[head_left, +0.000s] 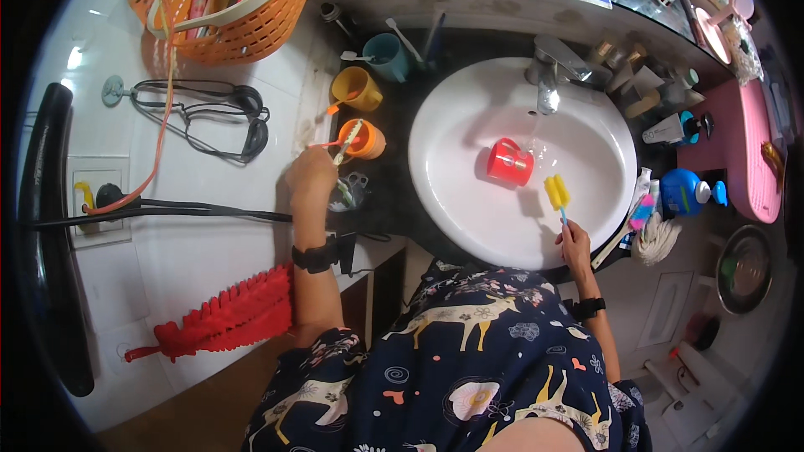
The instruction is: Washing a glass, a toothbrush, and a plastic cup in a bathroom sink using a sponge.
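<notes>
My left hand (311, 172) is closed on what looks like a toothbrush (347, 141), its pale bristled end over the mouth of an orange cup (367, 142). A thin red handle also runs from the fingers; whether it is a second brush I cannot tell. My right hand (574, 247) grips the blue handle of a yellow sponge brush (557, 192), held over the front right of the white sink (452, 192). In the basin a red mug (510, 162) lies tipped on its side, left of the sponge and apart from it. Water appears to fall from the faucet (561, 63) beside the mug.
A yellow mug (357, 89) and a teal cup (386, 57) with a toothbrush stand behind the orange cup. Right of the sink are a blue pump bottle (682, 192) and a white bundle of strands (657, 241). An orange basket (243, 33) and a red duster (222, 318) hang at left.
</notes>
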`<state>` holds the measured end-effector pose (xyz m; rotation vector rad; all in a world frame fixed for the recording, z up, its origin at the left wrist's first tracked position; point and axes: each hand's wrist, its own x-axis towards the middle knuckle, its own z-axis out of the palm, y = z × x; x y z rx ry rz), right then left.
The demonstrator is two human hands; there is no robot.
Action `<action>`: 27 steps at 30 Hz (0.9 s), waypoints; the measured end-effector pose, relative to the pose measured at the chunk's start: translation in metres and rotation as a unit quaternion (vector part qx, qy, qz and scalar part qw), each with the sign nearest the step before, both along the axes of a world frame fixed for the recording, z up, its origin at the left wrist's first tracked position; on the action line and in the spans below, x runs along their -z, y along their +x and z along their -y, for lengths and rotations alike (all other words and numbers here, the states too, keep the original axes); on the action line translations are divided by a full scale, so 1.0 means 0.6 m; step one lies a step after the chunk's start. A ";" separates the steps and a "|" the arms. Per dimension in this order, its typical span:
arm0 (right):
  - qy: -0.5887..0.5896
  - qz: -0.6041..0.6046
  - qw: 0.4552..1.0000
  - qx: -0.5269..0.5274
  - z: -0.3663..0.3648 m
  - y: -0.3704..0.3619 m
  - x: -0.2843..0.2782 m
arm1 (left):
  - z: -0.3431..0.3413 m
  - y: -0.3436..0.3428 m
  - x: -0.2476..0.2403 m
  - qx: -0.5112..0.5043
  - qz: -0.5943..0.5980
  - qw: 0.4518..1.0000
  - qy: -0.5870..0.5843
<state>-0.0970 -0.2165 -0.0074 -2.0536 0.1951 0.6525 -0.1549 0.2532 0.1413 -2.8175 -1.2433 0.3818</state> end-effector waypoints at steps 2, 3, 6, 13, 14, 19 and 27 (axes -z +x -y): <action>0.006 -0.008 1.000 0.001 -0.002 0.002 -0.001 | 0.005 0.006 -0.009 -0.017 -0.046 0.999 0.003; 0.001 -0.010 1.000 0.007 -0.002 0.002 -0.004 | 0.008 0.006 -0.013 -0.010 -0.049 0.999 -0.002; 0.016 0.005 1.000 -0.015 -0.010 0.003 -0.014 | -0.006 -0.005 -0.011 -0.002 -0.066 0.998 -0.011; 0.001 0.031 0.999 -0.020 -0.002 0.002 -0.007 | 0.062 0.049 -0.031 0.111 0.063 0.992 0.014; 0.002 0.041 0.999 -0.027 -0.004 0.001 -0.006 | 0.073 0.057 -0.027 0.138 0.110 0.984 -0.038; -0.010 0.024 0.999 -0.020 0.004 0.007 -0.012 | 0.222 0.160 0.120 0.245 0.157 0.929 -0.229; 0.121 -0.065 0.989 0.045 0.050 0.017 -0.080 | 0.361 0.222 0.391 -0.116 0.214 0.640 -0.729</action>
